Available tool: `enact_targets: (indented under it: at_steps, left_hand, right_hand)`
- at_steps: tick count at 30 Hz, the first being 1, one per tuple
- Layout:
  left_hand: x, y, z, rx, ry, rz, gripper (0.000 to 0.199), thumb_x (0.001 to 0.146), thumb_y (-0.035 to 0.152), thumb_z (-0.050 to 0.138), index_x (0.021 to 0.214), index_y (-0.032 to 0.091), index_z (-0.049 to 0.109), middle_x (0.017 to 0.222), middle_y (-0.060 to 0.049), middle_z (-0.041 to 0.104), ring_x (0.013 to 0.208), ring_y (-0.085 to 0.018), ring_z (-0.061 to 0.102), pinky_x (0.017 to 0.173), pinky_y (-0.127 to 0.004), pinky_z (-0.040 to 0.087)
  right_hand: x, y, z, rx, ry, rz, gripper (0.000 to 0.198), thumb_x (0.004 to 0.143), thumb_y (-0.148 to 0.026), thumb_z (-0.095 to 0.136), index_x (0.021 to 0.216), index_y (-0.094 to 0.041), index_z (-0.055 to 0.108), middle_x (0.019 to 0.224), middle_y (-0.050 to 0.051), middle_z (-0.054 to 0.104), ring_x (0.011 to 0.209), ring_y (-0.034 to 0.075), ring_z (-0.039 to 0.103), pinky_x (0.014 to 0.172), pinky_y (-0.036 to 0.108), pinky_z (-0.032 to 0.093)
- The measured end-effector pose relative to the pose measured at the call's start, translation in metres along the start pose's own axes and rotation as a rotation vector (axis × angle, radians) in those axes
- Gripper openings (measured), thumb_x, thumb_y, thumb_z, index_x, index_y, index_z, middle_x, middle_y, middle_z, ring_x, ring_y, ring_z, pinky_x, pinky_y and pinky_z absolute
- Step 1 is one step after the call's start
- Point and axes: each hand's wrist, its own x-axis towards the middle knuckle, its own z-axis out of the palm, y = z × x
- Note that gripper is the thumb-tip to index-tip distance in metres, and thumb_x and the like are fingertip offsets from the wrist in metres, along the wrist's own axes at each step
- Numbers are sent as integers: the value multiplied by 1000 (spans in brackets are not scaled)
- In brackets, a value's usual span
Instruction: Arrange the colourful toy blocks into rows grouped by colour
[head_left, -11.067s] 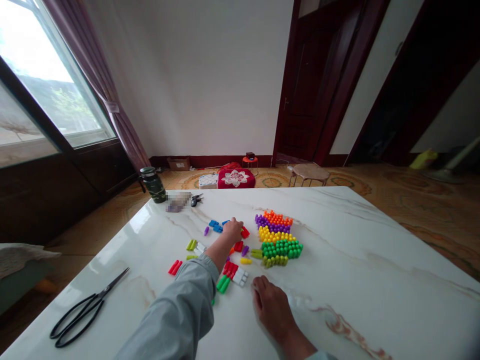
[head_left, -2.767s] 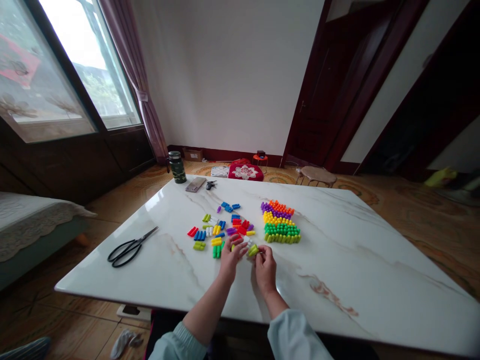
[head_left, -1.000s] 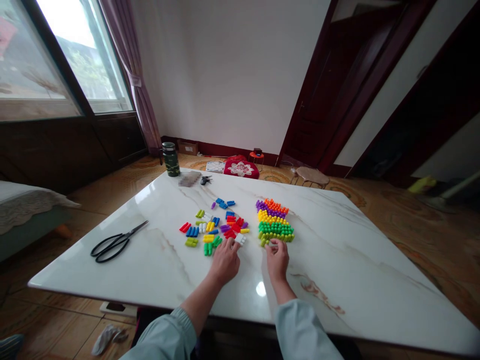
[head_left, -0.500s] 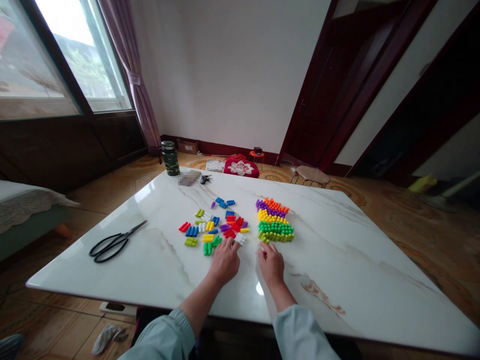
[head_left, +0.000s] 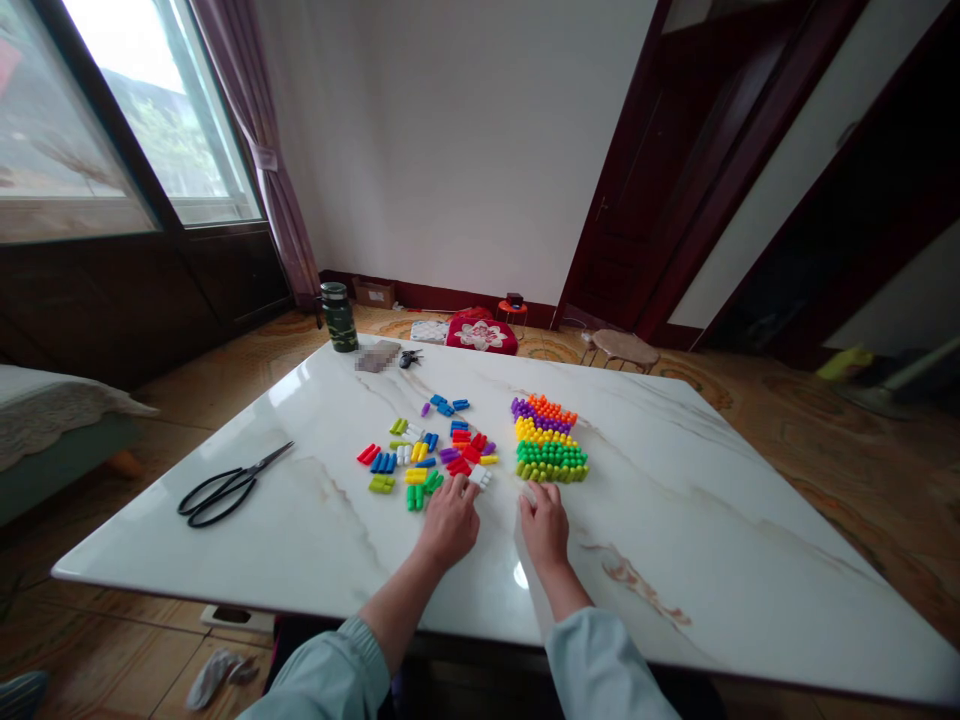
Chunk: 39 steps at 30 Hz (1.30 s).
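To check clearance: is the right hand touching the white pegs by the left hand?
Apart: head view shows tabletop between right hand and those white pegs.

Left hand (head_left: 451, 518) has pulled back from its far reach by the blue pieces (head_left: 442, 406); now low, at the white pieces (head_left: 482, 478). Right hand (head_left: 545, 520) was at the light-green row (head_left: 553, 474) a second ago; now drawn back just short of it. That row has grown, now matching the green row (head_left: 551, 454); two flat pieces no longer at its left end. Near edge of the table (head_left: 315, 565) came into view.
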Motion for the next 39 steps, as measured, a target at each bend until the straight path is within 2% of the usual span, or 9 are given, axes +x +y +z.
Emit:
enact_targets:
  at_steps: [6, 12, 16, 20, 26, 29, 31, 34, 39]
  left_hand:
    - [0, -6, 8, -122, 49, 26, 36, 80, 12, 49, 115, 19, 55, 112, -11, 56, 110, -26, 53, 97, -42, 45]
    - [-2, -12, 19, -297, 69, 79, 58, 80, 19, 58, 136, 22, 40, 142, -14, 43, 135, -29, 40, 109, -50, 40]
    - [-2, -13, 20, -315, 60, 82, 68, 71, 1, 49, 136, 19, 42, 147, -15, 39, 139, -26, 36, 112, -48, 38]
    - [-3, -15, 19, -339, 72, 118, 65, 74, 1, 46, 137, 17, 42, 147, -17, 39, 140, -26, 36, 113, -48, 37]
    - [-4, -18, 20, -323, 74, 144, 63, 79, 8, 49, 140, 17, 38, 147, -19, 39, 140, -28, 36, 113, -51, 35]
    - [-3, -17, 21, -313, 58, 109, 65, 79, 11, 55, 140, 19, 37, 148, -18, 39, 140, -30, 36, 113, -52, 35]
    - [-3, -16, 21, -323, 44, 103, 69, 78, 18, 62, 142, 19, 35, 149, -19, 38, 141, -32, 35, 113, -54, 35]
    - [-4, -16, 20, -339, 37, 102, 74, 79, 26, 68, 143, 21, 32, 150, -18, 37, 141, -33, 35, 113, -55, 35]
    - [-4, -17, 20, -332, 34, 95, 72, 80, 28, 68, 143, 21, 34, 149, -18, 39, 140, -32, 37, 112, -54, 36]
  right_hand:
    - [-4, -14, -3, 169, 36, 28, 39, 85, -28, 47, 121, -16, 60, 119, 15, 57, 95, 23, 61, 79, 35, 53]
    - [-10, -51, -3, 410, -194, -89, 32, 81, -15, 45, 107, -19, 64, 105, 10, 64, 89, 20, 62, 77, 31, 52]
    - [-7, -68, -1, 221, -306, -4, 26, 78, -24, 60, 104, -21, 65, 99, 7, 66, 83, 20, 64, 71, 30, 50]
    - [2, -81, 2, -10, -404, 14, 16, 79, -29, 64, 93, -22, 68, 92, 7, 69, 77, 21, 66, 64, 28, 45]
    - [7, -92, 7, -37, -408, 5, 13, 69, -12, 64, 79, -20, 67, 78, 7, 72, 70, 21, 66, 61, 27, 41]
    - [5, -77, 0, 161, -324, 41, 10, 70, -15, 63, 76, -21, 67, 73, 3, 70, 65, 18, 63, 60, 26, 43]
    - [5, -56, -11, 294, -169, 75, 11, 74, -26, 61, 80, -20, 69, 78, 4, 70, 65, 17, 61, 64, 27, 47]
    - [9, -14, -34, 334, 112, 132, 30, 75, -42, 59, 86, -17, 73, 84, 8, 68, 65, 18, 57, 67, 32, 50]
    - [16, 43, -57, 334, 148, 182, 30, 72, -42, 59, 82, -17, 72, 80, 9, 69, 61, 18, 57, 65, 33, 50]
